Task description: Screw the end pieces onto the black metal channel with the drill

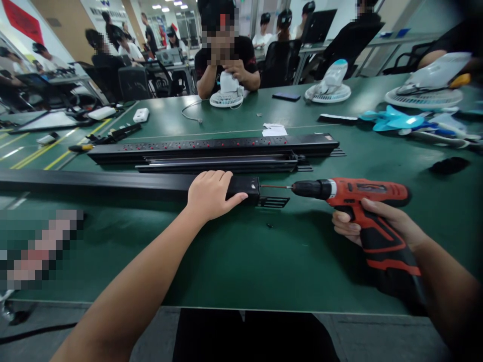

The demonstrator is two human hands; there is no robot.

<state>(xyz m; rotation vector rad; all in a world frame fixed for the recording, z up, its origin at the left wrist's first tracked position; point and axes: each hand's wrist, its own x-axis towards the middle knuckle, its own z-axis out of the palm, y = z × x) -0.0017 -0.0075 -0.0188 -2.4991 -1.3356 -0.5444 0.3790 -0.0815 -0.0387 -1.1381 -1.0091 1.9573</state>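
Observation:
A long black bar-shaped housing [162, 188] lies across the table, running out of view on the left. My left hand [210, 195] clasps it near its right end, fingers over the top and thumb along the near side. My right hand [388, 221] grips a red and black cordless drill [372, 193], index finger around the trigger area. The drill's long thin bit [276, 187] points left and reaches the end face of the housing; the exact contact spot is too small to tell. A slotted black end bracket [273, 202] sticks out below the bit.
Behind lie a black power strip [222, 145] with red dots and a narrow black rail [222, 164]. A small dark screw-like piece [269, 225] lies in front. Across the table a person handles a white fan [226, 95]. Blue fan blades [396, 119] lie at right.

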